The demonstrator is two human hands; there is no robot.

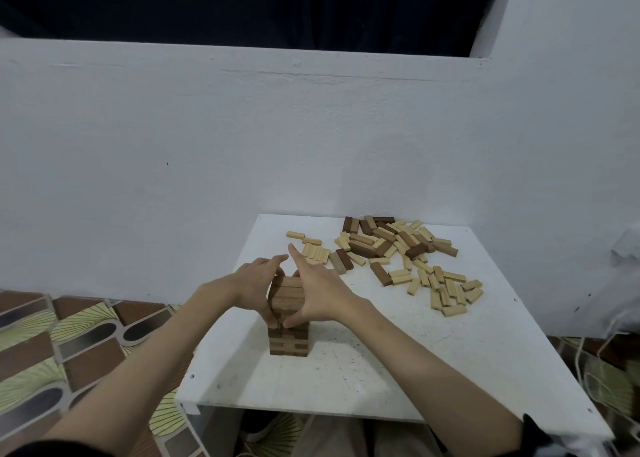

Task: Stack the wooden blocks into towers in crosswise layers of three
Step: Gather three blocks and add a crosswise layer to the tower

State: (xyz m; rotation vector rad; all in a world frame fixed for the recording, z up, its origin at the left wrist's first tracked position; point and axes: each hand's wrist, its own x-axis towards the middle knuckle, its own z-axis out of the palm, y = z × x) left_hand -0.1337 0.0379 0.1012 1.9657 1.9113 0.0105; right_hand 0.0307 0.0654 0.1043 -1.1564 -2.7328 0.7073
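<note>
A tower of brown and light wooden blocks (289,340) stands on the near left part of the white table (381,370), built in crosswise layers. My left hand (254,285) presses flat against the tower's left side with straight fingers. My right hand (317,288) presses against its right side, fingers straight and pointing up, thumb low on the front face. Both hands cover the upper layers. A heap of loose light and dark blocks (394,249) lies at the far right of the table.
A small row of light blocks (315,250) lies just behind the hands. The white wall (242,145) runs close behind the table. A patterned tiled floor (69,346) lies to the left. Cords (609,370) hang at the right edge.
</note>
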